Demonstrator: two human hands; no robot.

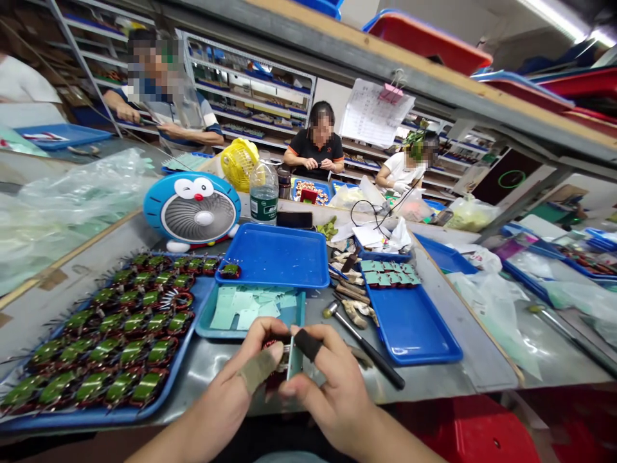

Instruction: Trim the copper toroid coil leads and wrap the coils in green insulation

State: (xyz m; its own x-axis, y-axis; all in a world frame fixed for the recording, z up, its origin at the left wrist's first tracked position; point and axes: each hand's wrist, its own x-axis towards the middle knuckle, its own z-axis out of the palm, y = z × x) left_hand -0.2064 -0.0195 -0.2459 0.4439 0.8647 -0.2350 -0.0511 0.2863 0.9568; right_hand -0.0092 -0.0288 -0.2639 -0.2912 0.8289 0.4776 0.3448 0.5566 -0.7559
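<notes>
My left hand [241, 376] is closed around a copper-wound coil [270, 343], with tape wrapped on the thumb. Between the fingers and thumb of my right hand [332, 382] is a pale green plate [295, 361], held on edge against the coil's side; one finger wears a black cover. Where coil and plate meet is mostly hidden by my fingers. More plates like it [231, 312] lie in a teal tray [222, 334] just beyond my hands. To the left, rows of green-topped coils [132, 351] with upright wire leads fill a blue tray [164, 400].
A hammer [366, 347] lies right of my hands beside worn gloves [354, 312]. Plate-topped coils [390, 274] sit in a blue tray [419, 328]. Behind are another blue tray [279, 254], a blue fan [202, 209] and a bottle [264, 193]. Several people work across the bench.
</notes>
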